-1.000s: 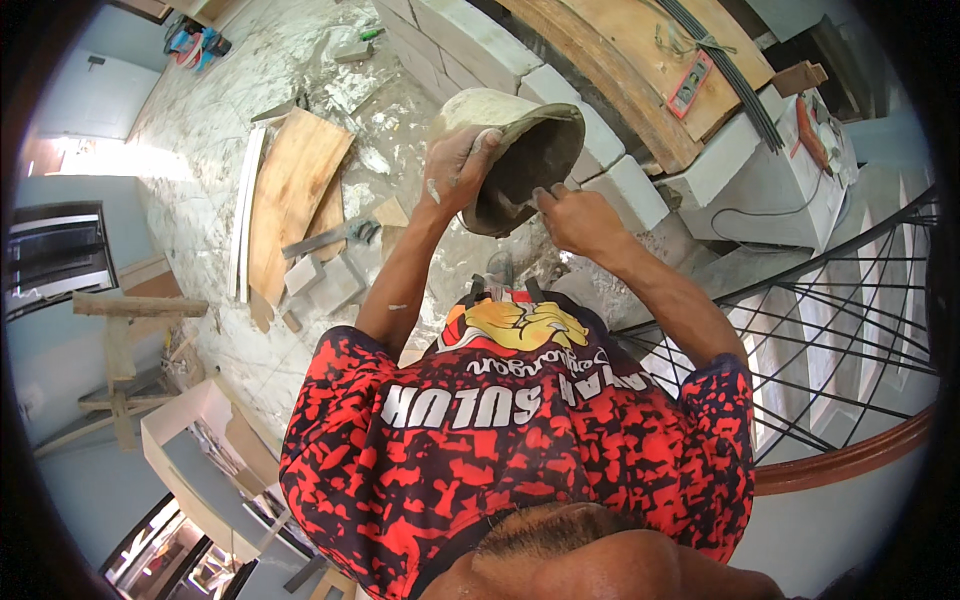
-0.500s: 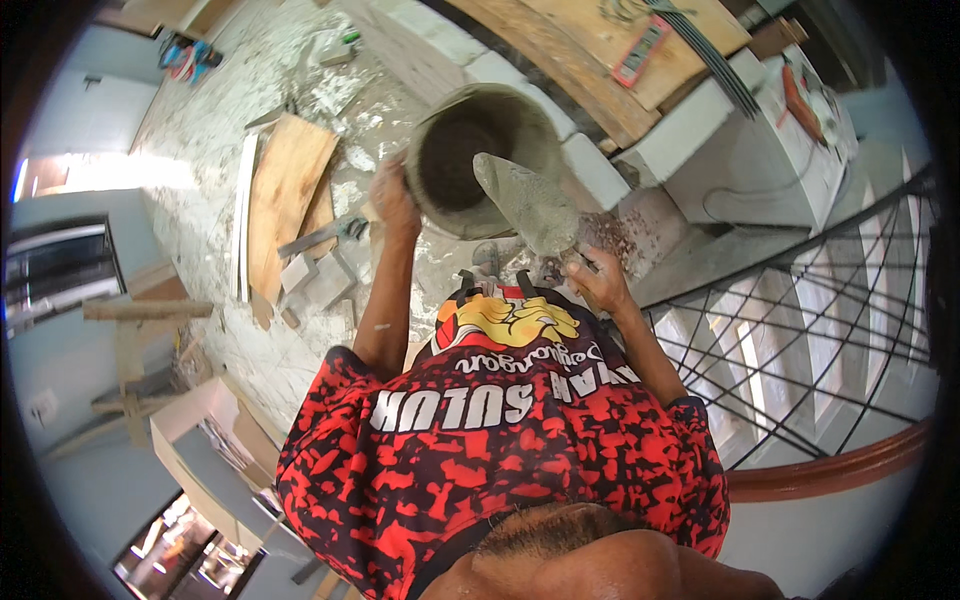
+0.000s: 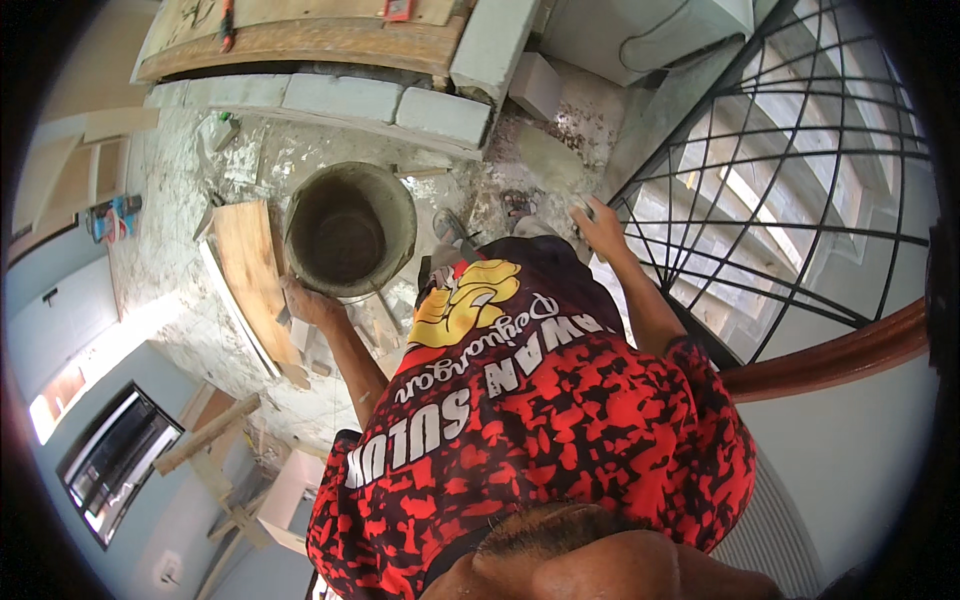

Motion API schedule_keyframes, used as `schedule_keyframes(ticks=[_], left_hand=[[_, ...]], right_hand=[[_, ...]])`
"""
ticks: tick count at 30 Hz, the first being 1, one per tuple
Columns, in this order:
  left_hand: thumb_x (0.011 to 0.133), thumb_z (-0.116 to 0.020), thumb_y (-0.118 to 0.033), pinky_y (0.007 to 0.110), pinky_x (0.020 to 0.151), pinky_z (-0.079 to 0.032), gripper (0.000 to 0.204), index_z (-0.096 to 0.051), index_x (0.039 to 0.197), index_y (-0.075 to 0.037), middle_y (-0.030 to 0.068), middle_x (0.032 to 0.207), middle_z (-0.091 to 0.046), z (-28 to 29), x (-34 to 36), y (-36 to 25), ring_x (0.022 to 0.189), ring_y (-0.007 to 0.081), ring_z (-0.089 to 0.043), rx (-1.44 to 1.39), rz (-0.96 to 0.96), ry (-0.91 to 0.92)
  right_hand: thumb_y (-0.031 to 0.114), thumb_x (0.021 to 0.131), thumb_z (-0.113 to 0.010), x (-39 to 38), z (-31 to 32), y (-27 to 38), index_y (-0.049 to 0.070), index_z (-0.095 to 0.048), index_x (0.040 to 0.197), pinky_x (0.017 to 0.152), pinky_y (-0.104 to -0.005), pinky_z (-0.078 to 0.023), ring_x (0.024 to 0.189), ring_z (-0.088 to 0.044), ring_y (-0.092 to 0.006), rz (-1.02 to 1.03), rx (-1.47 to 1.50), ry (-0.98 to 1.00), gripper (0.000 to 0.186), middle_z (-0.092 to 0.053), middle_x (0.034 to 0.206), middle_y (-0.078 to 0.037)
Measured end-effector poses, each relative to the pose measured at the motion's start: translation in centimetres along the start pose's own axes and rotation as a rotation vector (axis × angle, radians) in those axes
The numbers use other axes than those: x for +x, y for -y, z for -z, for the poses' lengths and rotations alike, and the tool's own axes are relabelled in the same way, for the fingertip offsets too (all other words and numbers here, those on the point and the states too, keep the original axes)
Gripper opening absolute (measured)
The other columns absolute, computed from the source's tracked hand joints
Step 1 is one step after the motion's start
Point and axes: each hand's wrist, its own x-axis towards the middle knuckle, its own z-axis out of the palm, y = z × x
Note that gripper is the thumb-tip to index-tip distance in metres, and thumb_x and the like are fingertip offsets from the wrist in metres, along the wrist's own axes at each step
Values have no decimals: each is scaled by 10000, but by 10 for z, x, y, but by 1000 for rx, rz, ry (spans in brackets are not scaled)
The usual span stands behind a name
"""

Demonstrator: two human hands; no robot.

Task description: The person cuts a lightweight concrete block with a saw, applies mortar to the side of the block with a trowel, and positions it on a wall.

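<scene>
Bucket (image 3: 350,230) down on mortar-spattered floor (image 3: 180,200), beside plank (image 3: 250,270). Left hand (image 3: 305,303) grasping rim; right hand (image 3: 600,225) open, empty, near railing (image 3: 780,200). Setting-down step, apparently; next likely releasing rim.

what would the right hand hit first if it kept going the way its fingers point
The right hand points up the picture toward a pale mound of mortar on the dusty floor; that looks like the first thing in line. Depth is unclear, so it may be reaching lower.
</scene>
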Motion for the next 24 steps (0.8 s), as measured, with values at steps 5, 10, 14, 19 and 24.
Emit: schedule_keyframes(ticks=[5,10,14,19,24], left_hand=[[998,-304,-401,360,801,-513,589,-553,1142,112,193,1058,-611,-10,-8,-16,921,252,-608,-23,36,-22],[991,-339,-396,369,801,-514,576,-547,1127,124,199,1048,-603,3,-16,-4,918,256,-608,-51,7,-31],[988,-370,-382,364,811,-520,529,-547,1070,110,195,1040,-588,0,-24,3,895,251,-601,-81,62,-61],[994,-372,-360,354,817,-522,489,-547,1057,91,193,1031,-590,2,-24,19,890,238,-603,-124,94,-44],[1000,-367,-324,345,808,-527,450,-555,1051,81,182,1014,-604,1,-25,25,890,221,-607,-157,142,-21]], right_hand=[[366,837,-603,49,-52,-24,-28,-563,1138,812,-416,-466,932,-602,-395,129,-119,-76,498,-632,971,-253],[361,834,-584,58,-41,36,-51,-577,1086,724,-423,-497,781,-651,-335,-27,77,162,483,-646,852,-228],[322,850,-578,87,-35,46,-53,-581,1037,563,-379,-502,616,-636,-234,9,-60,202,419,-640,775,-185],[273,870,-593,139,-2,77,-49,-590,1002,449,-314,-486,558,-596,-186,-144,172,435,348,-636,784,-142],[235,864,-604,148,47,124,-51,-579,932,421,-290,-477,562,-596,-188,-271,397,496,295,-620,778,-145]])
